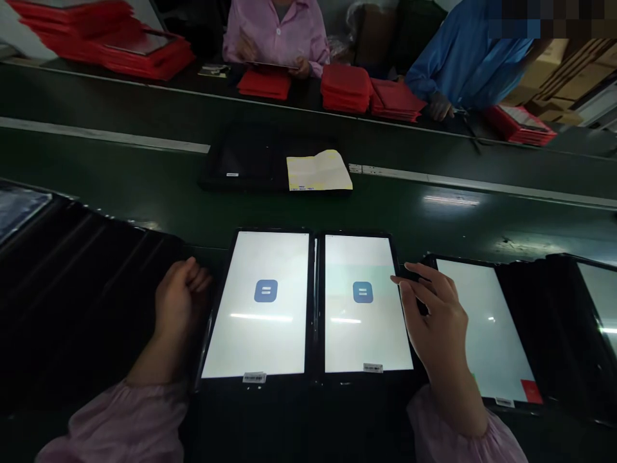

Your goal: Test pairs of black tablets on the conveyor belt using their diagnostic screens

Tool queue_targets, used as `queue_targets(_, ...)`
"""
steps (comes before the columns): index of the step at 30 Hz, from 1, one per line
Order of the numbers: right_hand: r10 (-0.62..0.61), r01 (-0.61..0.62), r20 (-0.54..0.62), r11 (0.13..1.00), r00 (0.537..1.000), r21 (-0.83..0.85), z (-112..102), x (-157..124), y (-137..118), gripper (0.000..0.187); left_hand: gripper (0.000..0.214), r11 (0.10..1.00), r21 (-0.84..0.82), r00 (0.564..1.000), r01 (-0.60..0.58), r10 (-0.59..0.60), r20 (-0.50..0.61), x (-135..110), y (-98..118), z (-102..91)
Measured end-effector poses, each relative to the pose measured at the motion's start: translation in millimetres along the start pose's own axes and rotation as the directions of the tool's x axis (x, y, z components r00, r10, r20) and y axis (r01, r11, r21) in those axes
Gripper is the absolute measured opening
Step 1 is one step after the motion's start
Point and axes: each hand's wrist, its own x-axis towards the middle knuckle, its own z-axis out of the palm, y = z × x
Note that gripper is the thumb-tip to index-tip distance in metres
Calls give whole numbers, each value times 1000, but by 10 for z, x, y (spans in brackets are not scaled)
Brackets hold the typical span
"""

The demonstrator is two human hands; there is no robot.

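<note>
Two tablets lie side by side in front of me, the left tablet [255,341] and the right tablet [369,341]. Both have white lit screens with a blue square icon in the middle and a small label at the bottom edge. My left hand [178,292] rests beside the left tablet's left edge, its fingers curled into a loose fist with nothing seen in it. Over the right tablet's right edge hovers my right hand [436,315], fingers bent and apart, holding nothing. The index fingertip is near the screen; whether it touches, I cannot tell.
Further right lies another lit tablet [486,328] with a red patch in one corner. Dark tablets or cases [96,276] lean in a row at left. Ahead are a dark tray [245,157] and a paper sheet [321,170]. Two co-workers sit opposite behind red stacks [344,90].
</note>
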Motion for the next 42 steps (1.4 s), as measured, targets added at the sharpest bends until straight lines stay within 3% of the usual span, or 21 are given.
queue_targets(9,36,-40,45,994,998,101,151,-78,-19,29,75,992,16,990,129,-128,-54,-68,100,151)
queue_targets(14,29,-32,76,998,997,46,126,-75,-18,31,78,993,55,992,101,-96,-77,16,53,208)
queue_targets(18,69,-70,61,997,996,14,109,-70,-36,32,76,992,114,997,46,-38,-69,50,28,207)
queue_targets(22,30,-39,109,997,994,74,126,-78,-80,32,73,993,113,998,21,-14,-57,41,44,223)
queue_targets(28,91,-91,49,996,995,-8,79,-57,-47,35,49,995,99,999,8,-4,-40,35,32,229)
queue_targets(32,11,-17,64,995,998,95,29,-34,-212,31,38,996,86,999,-17,20,-35,44,10,196)
queue_targets(36,-119,91,124,973,985,211,16,-35,-422,27,50,997,78,1000,-6,5,16,26,44,196)
queue_targets(42,-126,97,181,982,975,165,79,-82,-535,27,57,997,79,1000,13,-14,13,24,81,218)
